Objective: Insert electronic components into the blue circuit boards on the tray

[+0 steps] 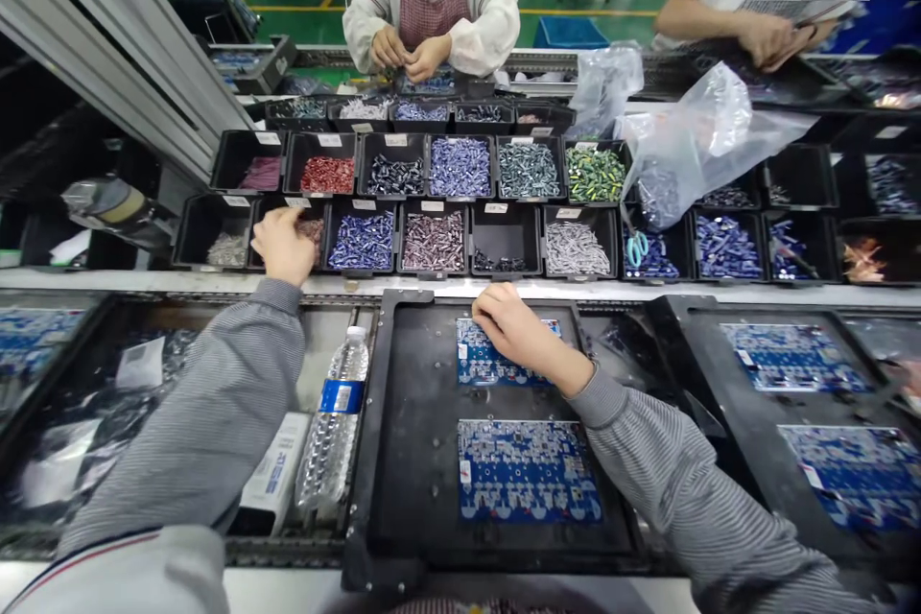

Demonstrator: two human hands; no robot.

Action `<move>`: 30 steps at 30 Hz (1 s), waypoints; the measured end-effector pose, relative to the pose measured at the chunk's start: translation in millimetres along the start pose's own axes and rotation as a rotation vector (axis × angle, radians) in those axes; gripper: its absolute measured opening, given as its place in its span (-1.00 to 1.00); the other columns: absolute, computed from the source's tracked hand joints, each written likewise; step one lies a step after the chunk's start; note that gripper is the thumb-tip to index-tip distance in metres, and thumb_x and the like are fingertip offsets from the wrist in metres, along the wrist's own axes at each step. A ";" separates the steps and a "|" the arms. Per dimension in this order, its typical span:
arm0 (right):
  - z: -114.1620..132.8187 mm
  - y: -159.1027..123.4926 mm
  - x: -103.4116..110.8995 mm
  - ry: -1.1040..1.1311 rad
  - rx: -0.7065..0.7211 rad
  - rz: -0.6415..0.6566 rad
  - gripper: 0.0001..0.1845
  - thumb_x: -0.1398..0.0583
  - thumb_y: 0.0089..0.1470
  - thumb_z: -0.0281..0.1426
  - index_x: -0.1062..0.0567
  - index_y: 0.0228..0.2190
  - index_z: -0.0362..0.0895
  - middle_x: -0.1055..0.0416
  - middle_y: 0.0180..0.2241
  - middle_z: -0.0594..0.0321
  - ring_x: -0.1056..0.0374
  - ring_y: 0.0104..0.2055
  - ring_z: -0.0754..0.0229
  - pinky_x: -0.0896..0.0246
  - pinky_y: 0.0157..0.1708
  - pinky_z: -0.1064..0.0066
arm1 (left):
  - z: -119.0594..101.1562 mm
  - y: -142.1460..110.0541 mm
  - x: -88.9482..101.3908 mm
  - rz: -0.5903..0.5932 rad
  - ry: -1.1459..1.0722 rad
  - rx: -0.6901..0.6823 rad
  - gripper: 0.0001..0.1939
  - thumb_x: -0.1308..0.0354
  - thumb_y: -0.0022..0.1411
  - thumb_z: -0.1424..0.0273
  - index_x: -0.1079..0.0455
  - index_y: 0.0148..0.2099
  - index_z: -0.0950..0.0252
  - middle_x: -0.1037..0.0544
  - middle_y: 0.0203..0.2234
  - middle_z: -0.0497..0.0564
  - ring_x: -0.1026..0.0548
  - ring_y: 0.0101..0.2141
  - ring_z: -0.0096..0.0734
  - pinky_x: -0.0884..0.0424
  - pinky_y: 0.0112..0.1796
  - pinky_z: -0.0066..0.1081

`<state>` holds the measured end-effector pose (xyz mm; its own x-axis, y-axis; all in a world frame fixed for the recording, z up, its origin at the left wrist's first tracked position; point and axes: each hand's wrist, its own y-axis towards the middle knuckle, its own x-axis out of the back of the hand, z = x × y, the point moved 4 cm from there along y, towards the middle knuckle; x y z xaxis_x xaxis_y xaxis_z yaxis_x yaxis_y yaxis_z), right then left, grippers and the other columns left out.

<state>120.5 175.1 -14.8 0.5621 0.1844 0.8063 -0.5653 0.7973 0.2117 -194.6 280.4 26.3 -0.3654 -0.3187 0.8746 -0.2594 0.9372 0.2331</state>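
My left hand (284, 245) reaches into a black bin of small brownish components (312, 232) in the front row. Its fingers are bent together, and whatever they pinch is hidden. Over the upper blue circuit board (471, 365) is my right hand (507, 324), with its fingers curled closed near the board's top edge. Anything inside those fingers is too small or covered to make out. A second blue circuit board (529, 475) lies below it in the same black tray (410, 460). Both boards carry many small parts and a white label.
Several bins of sorted components, such as blue ones (361, 240), stand beyond the tray. Light-blue scissors (636, 249) and a plastic bag (691, 144) rest at the right bins. A water bottle (338, 417) lies left of the tray. Two co-workers (432, 5) work opposite.
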 end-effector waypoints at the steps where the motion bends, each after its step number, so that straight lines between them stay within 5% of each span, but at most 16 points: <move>1: -0.3 -0.4 -1.1 0.001 0.005 0.003 -0.81 0.03 0.19 -0.51 -0.30 -0.42 -0.13 -0.27 -0.37 0.16 -0.13 -0.24 0.12 -0.09 -0.15 0.25 | -9.1 -2.5 -4.5 -0.011 0.042 -0.054 -0.48 0.04 0.13 0.60 -0.25 0.17 0.36 -0.29 0.08 0.24 -0.21 0.08 0.09 -0.13 0.04 -0.03; 4: -2.5 -1.4 -1.3 0.003 0.011 0.000 -0.82 0.02 0.19 -0.51 -0.31 -0.41 -0.13 -0.28 -0.35 0.15 -0.12 -0.22 0.11 -0.08 -0.12 0.24 | -42.8 -10.7 -28.8 0.170 0.180 -0.263 -0.48 -0.04 0.14 0.50 -0.24 0.18 0.26 -0.33 0.04 0.19 -0.22 0.07 0.06 -0.11 0.04 -0.06; 7: -5.7 -1.5 -1.1 0.001 0.022 -0.005 -0.83 0.02 0.19 -0.51 -0.32 -0.41 -0.13 -0.28 -0.35 0.15 -0.12 -0.21 0.10 -0.09 -0.12 0.23 | -62.6 -10.4 -50.2 0.324 0.302 -0.306 -0.53 -0.10 0.10 0.50 -0.30 0.10 0.38 -0.35 -0.01 0.29 -0.27 0.02 0.09 -0.17 0.00 -0.09; 12: -6.3 -1.5 -2.7 -0.013 0.046 -0.013 -0.81 0.00 0.18 -0.51 -0.36 -0.41 -0.14 -0.30 -0.35 0.14 -0.14 -0.21 0.10 -0.11 -0.13 0.23 | -69.3 2.6 -58.2 0.268 0.317 -0.254 -0.64 0.00 0.12 0.60 -0.36 -0.01 0.51 -0.37 -0.06 0.39 -0.37 -0.06 0.06 -0.30 -0.10 -0.17; 17: -0.9 -7.5 0.6 -0.043 0.107 0.001 -0.81 -0.09 0.15 -0.45 -0.47 -0.44 -0.13 -0.37 -0.37 0.14 -0.18 -0.21 0.09 -0.15 -0.18 0.22 | -59.8 19.0 -53.6 0.179 0.093 -0.237 -0.71 -0.02 0.15 0.56 -0.49 -0.13 0.40 -0.52 -0.16 0.23 -0.42 -0.07 -0.05 -0.27 -0.02 -0.22; 23: -32.2 8.8 60.5 -0.244 -0.110 -0.276 -0.78 -0.08 0.17 -0.39 -0.54 -0.34 -0.06 -0.47 -0.35 0.19 -0.26 -0.23 0.07 -0.18 -0.19 0.16 | -50.0 26.9 -50.2 0.180 -0.354 -0.032 -0.75 -0.20 0.04 0.51 -0.54 -0.19 0.37 -0.58 -0.31 0.10 -0.49 -0.50 -0.36 -0.42 -0.32 -0.36; 26: -55.9 38.3 69.3 -0.555 -0.234 -0.054 -0.76 -0.09 0.12 -0.47 -0.57 -0.39 -0.15 -0.47 -0.41 0.05 -0.29 -0.23 0.01 -0.16 -0.23 0.18 | -49.7 26.8 -49.8 0.193 -0.464 0.051 -0.76 -0.25 -0.02 0.53 -0.55 -0.22 0.39 -0.57 -0.32 0.09 -0.43 -0.61 -0.46 -0.42 -0.42 -0.37; 30: -71.0 68.6 52.1 -0.617 -0.253 0.068 -0.83 -0.15 0.00 -0.58 -0.57 -0.48 -0.24 -0.46 -0.43 -0.10 -0.35 -0.28 -0.01 -0.15 -0.28 0.24 | -50.1 25.7 -49.7 0.186 -0.448 0.041 -0.80 -0.28 -0.07 0.54 -0.57 -0.29 0.37 -0.57 -0.38 0.04 -0.41 -0.62 -0.46 -0.41 -0.39 -0.37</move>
<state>153.9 280.2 2.5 0.0389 -0.0635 0.9972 -0.3862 0.9195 0.0736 -138.3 327.4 10.1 -0.7553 -0.1843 0.6289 -0.1850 0.9806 0.0651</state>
